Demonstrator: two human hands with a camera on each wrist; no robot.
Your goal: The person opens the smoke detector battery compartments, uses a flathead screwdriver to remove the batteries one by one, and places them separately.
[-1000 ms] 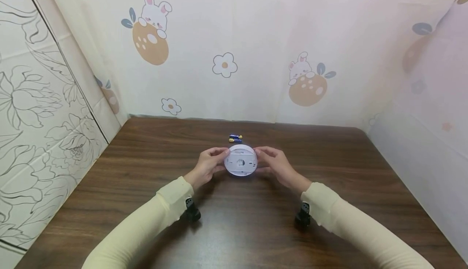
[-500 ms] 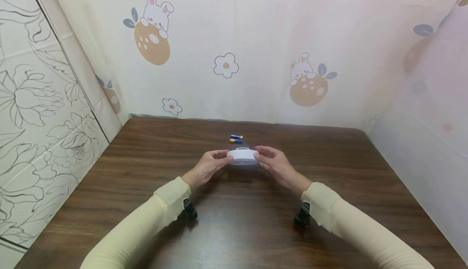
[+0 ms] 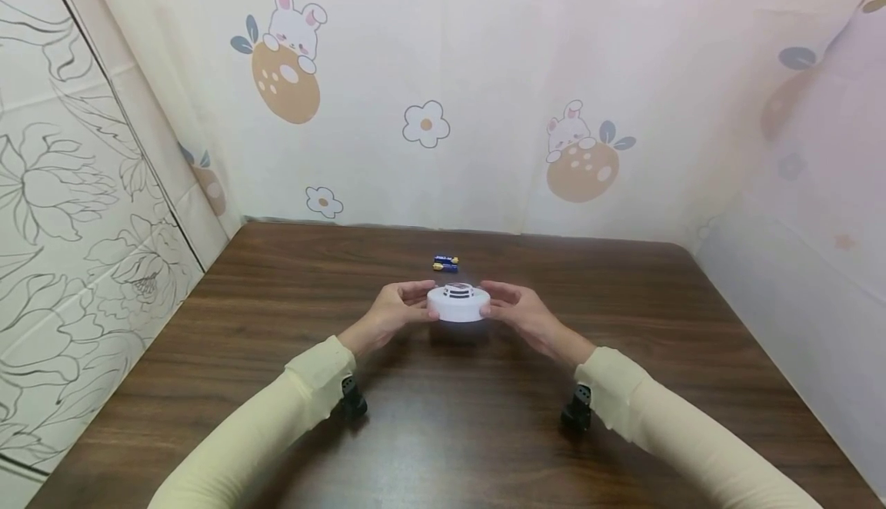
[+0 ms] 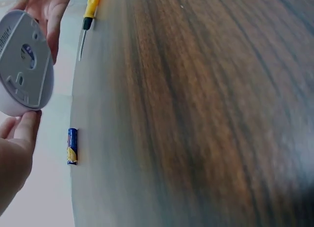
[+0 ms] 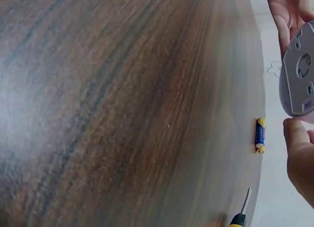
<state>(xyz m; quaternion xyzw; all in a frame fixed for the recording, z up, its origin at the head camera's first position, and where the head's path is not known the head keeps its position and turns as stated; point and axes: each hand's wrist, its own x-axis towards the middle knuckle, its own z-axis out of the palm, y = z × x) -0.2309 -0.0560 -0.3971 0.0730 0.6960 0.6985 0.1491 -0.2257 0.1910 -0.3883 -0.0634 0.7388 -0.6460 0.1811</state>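
A white round smoke detector (image 3: 458,307) is held above the table, its vented dome up and its side facing me in the head view. My left hand (image 3: 388,315) grips its left edge, thumb on the near side. On the opposite edge, my right hand (image 3: 531,320) holds it the same way. Both wrist views show its flat underside, with a central hole and slots: the smoke detector (image 4: 28,65) at the left edge of the left one. Just beyond it, two blue-and-yellow batteries (image 3: 446,264) lie side by side on the table.
The dark wood-grain table (image 3: 457,432) ends at a patterned curtain (image 3: 484,71) at the back. A yellow-handled screwdriver (image 4: 90,13) lies on the table in the left wrist view; its shaft and part of its handle show at the bottom of the right wrist view.
Both hands have tilted the smoke detector: its flat slotted underside faced me a second ago, then its side, and now the vented dome is up. The batteries have stayed put.
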